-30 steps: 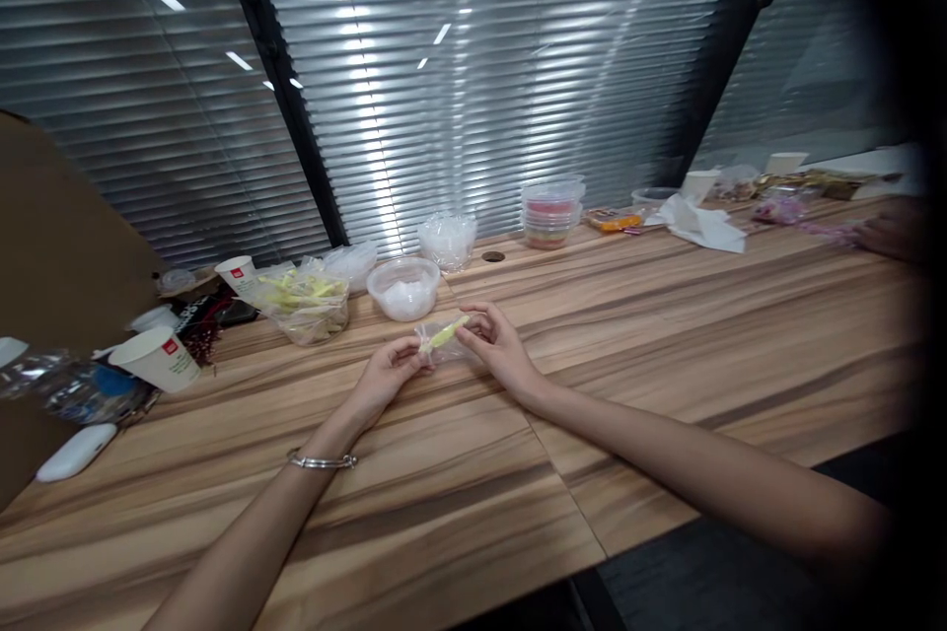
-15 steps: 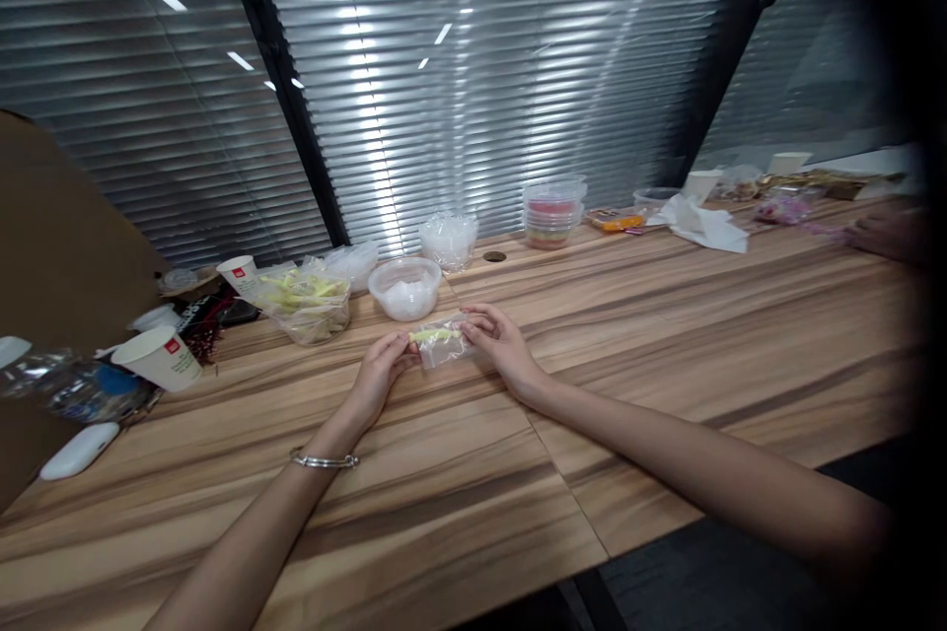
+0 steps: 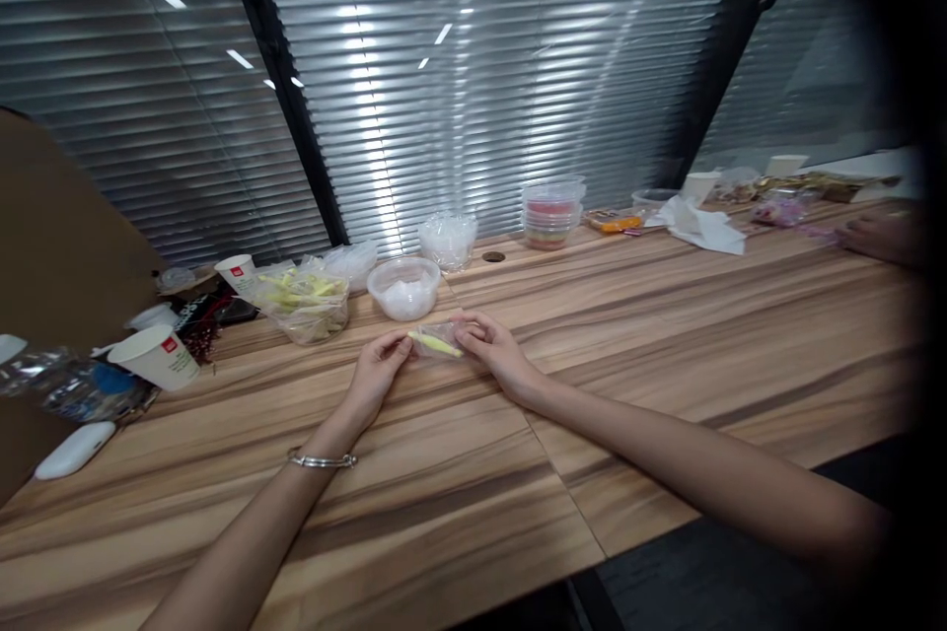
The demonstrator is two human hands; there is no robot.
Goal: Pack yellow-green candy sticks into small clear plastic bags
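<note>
A small clear plastic bag (image 3: 429,355) is stretched between my two hands, just above the wooden table (image 3: 444,473). A slim yellow-green piece (image 3: 435,343) lies slantwise in it; its exact kind does not show. My left hand (image 3: 376,370) pinches the bag's left end. My right hand (image 3: 497,350) pinches the right end between thumb and fingers. Behind them stands a clear bowl (image 3: 403,294) with white stuff inside. To its left, a plastic-wrapped tub (image 3: 300,304) holds several similar yellow-green pieces.
Paper cups (image 3: 157,360), a plastic bottle (image 3: 96,385) and a white case (image 3: 75,451) stand at the left. Along the back are a bagged bowl (image 3: 448,242), stacked tubs (image 3: 551,215), an orange packet (image 3: 616,221) and crumpled tissue (image 3: 699,225). Another person's hand (image 3: 880,239) rests far right.
The yellow-green piece was level near the bag's top; now it slants down to the right inside it. The bag has tilted between my hands, which have barely moved.
</note>
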